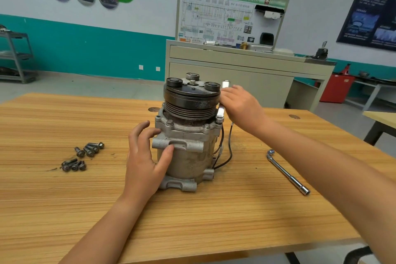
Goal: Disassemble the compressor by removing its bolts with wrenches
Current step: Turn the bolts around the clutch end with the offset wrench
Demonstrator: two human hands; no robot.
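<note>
Grey compressor (188,156) is gripped by the left hand (143,156), while an upright chrome wrench (220,112) beside it is clasped by the right hand (242,107).

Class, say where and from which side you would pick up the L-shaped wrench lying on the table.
Probably take the L-shaped wrench by mid-shaft, from above, pinching across it: it lies flat on the table with bare wood either side.

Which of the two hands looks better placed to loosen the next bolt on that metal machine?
Right. The right hand grips the upright wrench, which seems seated on a bolt on the right side of the compressor; the left hand only holds its body steady.
</note>
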